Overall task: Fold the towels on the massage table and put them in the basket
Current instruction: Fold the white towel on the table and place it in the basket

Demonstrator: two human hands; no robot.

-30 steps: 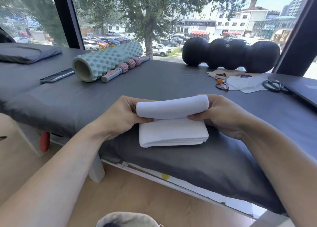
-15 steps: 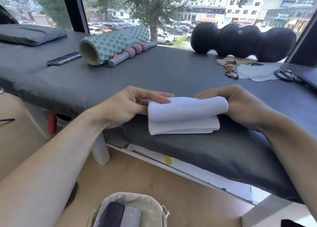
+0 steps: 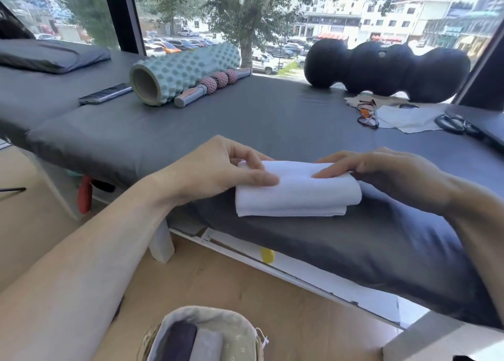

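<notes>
Both sets of fingers lie flat and spread on the folded white towel (image 3: 297, 194): the left hand (image 3: 218, 169) presses its left end, the right hand (image 3: 381, 169) its top right, neither gripping. The towel sits mid-frame near the counter's (image 3: 245, 120) front edge. At bottom centre, the basket (image 3: 234, 333) holds folded dark and grey towels.

Sunlit window (image 3: 272, 19), wooden floor (image 3: 218, 284), perhaps parquet.
</notes>
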